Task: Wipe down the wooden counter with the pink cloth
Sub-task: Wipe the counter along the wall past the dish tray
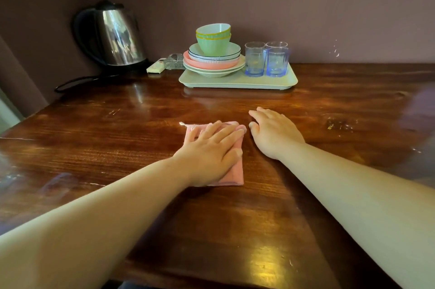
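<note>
A folded pink cloth (235,174) lies flat in the middle of the dark, glossy wooden counter (117,138). My left hand (211,147) presses down on it, palm flat with the fingers spread, and covers most of the cloth; only its edges show. Just to the right, my right hand (274,131) rests palm-down on the bare wood with the fingers apart and holds nothing. It sits beside the cloth without touching it.
At the back against the wall stands a pale tray (237,81) bearing stacked plates and bowls (213,55) and three blue glasses (267,59). A steel kettle (115,37) with its black cord (77,81), a small remote and a glass dish are at the back left.
</note>
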The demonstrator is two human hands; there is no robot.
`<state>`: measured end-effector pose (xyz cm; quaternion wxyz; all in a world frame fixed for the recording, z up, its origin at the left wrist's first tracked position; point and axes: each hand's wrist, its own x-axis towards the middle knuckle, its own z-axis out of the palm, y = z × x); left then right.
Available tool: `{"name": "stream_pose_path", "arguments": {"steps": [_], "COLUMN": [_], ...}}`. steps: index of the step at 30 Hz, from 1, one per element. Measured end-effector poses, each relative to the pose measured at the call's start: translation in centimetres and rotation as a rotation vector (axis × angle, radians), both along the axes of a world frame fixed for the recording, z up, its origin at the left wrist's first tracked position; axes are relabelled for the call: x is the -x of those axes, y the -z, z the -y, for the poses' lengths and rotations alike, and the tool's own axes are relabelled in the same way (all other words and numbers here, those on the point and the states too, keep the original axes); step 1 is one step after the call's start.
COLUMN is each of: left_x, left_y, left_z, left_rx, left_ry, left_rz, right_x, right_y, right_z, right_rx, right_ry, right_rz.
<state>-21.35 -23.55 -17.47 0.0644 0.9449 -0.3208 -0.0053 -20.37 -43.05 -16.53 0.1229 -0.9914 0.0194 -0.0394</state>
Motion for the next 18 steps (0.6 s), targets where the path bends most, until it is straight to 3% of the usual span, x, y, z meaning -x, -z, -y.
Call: {"name": "stream_pose_path", "arguments": {"steps": [4,9,15,18], "left_x": [-1.8,0.7,-0.5,1.0], "left_y": [-1.6,-0.2,-1.8,-0.9], "left_z": [2.1,0.5,1.7,0.6], "left_rx": [-0.058,-0.050,-0.047,-0.022], "left_ry": [-0.140,-0.042,-0.184,-0.126], "left_rz": [-0.033,-0.004,-0.035,-0.006], "right_x": [0.1,0.4,0.7,0.6], "right_y": [0.0,-0.2,-0.6,-0.6], "right_z": [0.0,-0.2,-0.2,-0.2], "right_rx": [-0.005,0.010,0.002,0.012], "right_ry": [-0.015,-0.001,-0.011,-0.022], "right_rz": [0.003,-0.012,-0.022,-0.037]}}
